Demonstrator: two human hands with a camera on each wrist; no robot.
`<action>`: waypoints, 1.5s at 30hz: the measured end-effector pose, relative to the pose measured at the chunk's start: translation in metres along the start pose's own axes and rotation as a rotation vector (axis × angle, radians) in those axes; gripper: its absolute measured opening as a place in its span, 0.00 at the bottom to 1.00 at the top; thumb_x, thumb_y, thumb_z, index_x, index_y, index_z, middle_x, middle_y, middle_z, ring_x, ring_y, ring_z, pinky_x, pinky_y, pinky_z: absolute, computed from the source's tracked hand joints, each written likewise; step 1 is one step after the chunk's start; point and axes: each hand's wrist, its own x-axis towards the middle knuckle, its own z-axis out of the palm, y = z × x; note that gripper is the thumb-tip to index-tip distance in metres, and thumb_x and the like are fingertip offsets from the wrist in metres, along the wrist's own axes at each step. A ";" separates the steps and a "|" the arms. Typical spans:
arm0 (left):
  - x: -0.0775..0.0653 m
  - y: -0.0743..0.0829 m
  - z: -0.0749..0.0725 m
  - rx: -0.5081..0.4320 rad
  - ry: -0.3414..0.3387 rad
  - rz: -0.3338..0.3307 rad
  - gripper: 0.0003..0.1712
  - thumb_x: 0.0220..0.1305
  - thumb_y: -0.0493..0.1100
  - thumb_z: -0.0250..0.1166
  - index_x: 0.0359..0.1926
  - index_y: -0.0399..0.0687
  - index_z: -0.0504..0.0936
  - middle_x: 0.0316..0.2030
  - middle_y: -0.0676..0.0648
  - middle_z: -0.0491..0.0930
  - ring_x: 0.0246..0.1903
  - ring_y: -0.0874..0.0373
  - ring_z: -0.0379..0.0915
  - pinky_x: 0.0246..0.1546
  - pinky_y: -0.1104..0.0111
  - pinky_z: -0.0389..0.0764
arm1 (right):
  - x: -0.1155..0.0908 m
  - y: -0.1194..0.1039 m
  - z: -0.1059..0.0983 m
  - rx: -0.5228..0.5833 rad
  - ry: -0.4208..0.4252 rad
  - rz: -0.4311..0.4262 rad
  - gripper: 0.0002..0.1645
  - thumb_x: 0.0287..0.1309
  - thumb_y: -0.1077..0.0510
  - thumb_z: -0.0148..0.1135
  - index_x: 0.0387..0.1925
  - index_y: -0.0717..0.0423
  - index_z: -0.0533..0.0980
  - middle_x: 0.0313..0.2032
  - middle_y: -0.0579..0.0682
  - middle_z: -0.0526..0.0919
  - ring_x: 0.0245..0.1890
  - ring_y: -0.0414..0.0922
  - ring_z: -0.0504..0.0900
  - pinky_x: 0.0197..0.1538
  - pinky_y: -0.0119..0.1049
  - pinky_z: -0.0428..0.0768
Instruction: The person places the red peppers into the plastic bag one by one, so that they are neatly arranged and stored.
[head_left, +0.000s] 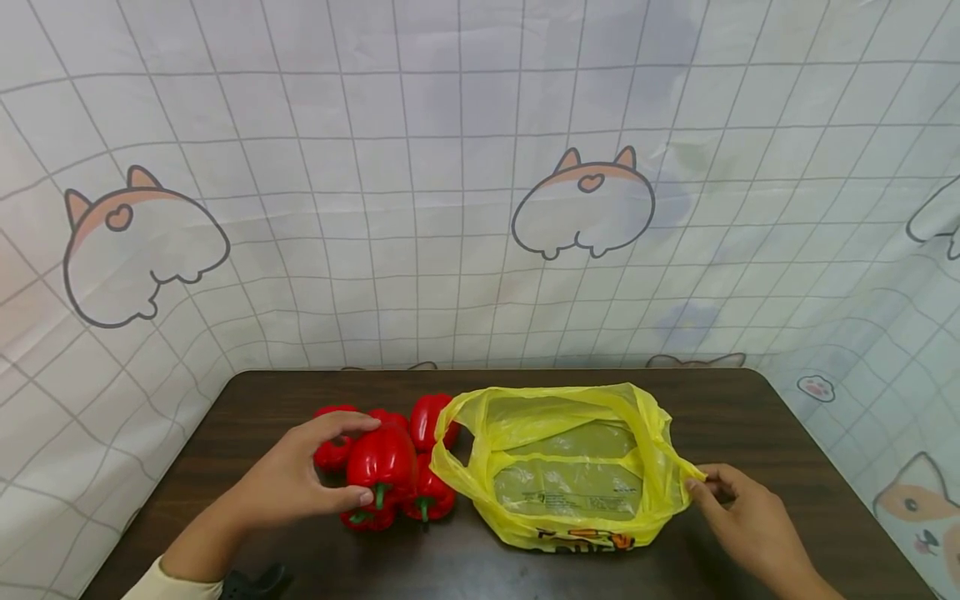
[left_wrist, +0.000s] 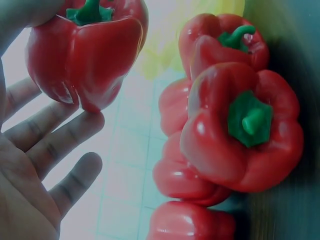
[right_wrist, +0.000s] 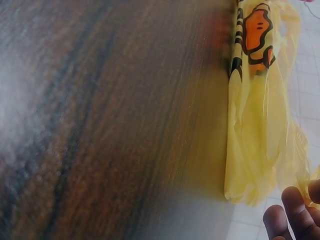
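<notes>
One red pepper [head_left: 384, 457] gripped between left fingers [head_left: 363, 421], right fingers [head_left: 716, 474] pinching edge of yellow bag [head_left: 517, 520]

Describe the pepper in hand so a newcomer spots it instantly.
On the dark table, find the yellow bag. Immediately left of it in the head view are clustered red peppers, with the left hand over them. The held pepper is the one between its thumb and fingers, raised above the rest.

It's an indoor nook: cartoon-print cloth [head_left: 435, 292] rnd brn tbl [head_left: 723, 425].
</notes>
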 end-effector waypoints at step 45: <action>0.028 0.022 0.031 0.015 -0.063 0.030 0.41 0.48 0.57 0.82 0.64 0.71 0.75 0.61 0.62 0.74 0.58 0.55 0.72 0.44 0.54 0.86 | 0.000 -0.005 0.003 0.008 -0.014 0.021 0.30 0.74 0.41 0.58 0.58 0.63 0.77 0.39 0.49 0.86 0.29 0.42 0.80 0.33 0.43 0.80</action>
